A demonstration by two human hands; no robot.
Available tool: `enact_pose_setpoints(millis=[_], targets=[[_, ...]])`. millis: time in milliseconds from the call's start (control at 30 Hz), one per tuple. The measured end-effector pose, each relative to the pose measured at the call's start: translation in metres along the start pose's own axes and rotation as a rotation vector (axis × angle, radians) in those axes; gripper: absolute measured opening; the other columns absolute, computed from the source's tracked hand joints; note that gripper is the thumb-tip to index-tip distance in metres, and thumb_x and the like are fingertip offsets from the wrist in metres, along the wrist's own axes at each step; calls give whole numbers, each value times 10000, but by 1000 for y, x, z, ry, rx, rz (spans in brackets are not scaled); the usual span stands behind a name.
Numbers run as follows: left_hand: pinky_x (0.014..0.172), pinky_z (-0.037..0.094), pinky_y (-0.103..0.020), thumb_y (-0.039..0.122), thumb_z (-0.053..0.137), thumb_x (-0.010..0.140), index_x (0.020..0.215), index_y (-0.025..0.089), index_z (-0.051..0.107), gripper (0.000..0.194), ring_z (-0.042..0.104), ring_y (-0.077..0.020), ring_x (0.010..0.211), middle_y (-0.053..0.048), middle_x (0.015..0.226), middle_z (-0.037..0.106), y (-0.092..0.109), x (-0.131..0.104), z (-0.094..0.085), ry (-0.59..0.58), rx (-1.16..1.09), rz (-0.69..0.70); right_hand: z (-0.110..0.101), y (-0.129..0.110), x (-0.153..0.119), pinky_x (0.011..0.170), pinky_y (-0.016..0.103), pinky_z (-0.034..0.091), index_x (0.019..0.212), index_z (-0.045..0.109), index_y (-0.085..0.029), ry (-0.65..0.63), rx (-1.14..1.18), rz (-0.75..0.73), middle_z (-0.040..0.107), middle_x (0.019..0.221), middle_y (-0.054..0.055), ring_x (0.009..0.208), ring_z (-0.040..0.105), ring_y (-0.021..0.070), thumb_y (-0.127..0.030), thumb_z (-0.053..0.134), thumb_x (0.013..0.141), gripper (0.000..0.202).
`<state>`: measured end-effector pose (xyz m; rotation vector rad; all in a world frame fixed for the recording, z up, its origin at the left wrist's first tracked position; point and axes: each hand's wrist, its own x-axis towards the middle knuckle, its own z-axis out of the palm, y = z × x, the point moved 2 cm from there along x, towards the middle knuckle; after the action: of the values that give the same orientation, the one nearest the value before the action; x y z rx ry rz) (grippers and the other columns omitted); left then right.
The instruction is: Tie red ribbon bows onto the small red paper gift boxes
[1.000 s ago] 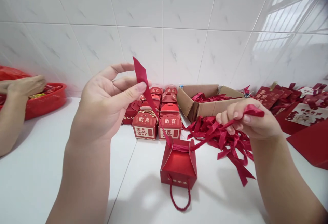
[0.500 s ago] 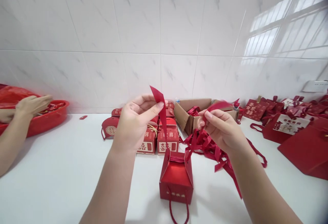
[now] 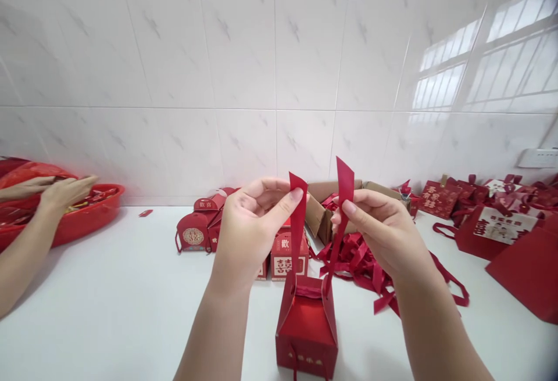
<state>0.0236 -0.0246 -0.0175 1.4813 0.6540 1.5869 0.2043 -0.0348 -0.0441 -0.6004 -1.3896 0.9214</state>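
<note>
A small red gift box (image 3: 307, 326) stands on the white table in front of me, with a cord handle hanging at its front. A red ribbon (image 3: 298, 224) runs through the holes at its top, and both ends rise from it. My left hand (image 3: 257, 224) pinches one end between thumb and fingers. The other end is pinched by my right hand (image 3: 381, 227), its tip standing up above the thumb. Both hands are above the box, one to each side.
Red boxes (image 3: 196, 231) stand behind my left hand. Loose ribbons (image 3: 364, 262) lie by an open cardboard box (image 3: 320, 218). Red bags (image 3: 497, 227) fill the right. Another person's hands (image 3: 65, 195) are over a red basin (image 3: 93, 218) at the left.
My hands have come closer together. The ribbon end in my right hand now stands upright instead of bending sideways. The view has tilted up, showing more wall.
</note>
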Motion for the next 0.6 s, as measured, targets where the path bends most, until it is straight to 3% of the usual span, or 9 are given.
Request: enact_pose_setpoints(millis=[367, 500, 600], targets=[[577, 579, -190, 228, 808, 655, 719, 191, 703, 129, 679, -126, 624, 6, 673, 717, 10, -8, 4, 127, -50, 62, 7, -6, -9, 634, 239, 588, 860, 728, -247, 78, -26, -79, 731, 838, 13, 750, 688, 141, -285, 675, 825, 74], [589, 584, -196, 197, 800, 665, 709, 181, 693, 116, 682, -128, 639, 4, 681, 711, 13, -11, 4, 90, -87, 77, 11, -8, -11, 651, 237, 585, 859, 700, -233, 59, -8, -76, 713, 773, 1, 734, 680, 129, -273, 648, 849, 66], [640, 578, -183, 147, 784, 678, 692, 202, 701, 100, 669, -108, 681, 15, 701, 696, 14, -14, 6, -1, -107, 144, 18, -11, -15, 575, 191, 551, 891, 668, -215, -39, 7, -23, 670, 671, -16, 609, 638, 88, -272, 612, 878, 81]])
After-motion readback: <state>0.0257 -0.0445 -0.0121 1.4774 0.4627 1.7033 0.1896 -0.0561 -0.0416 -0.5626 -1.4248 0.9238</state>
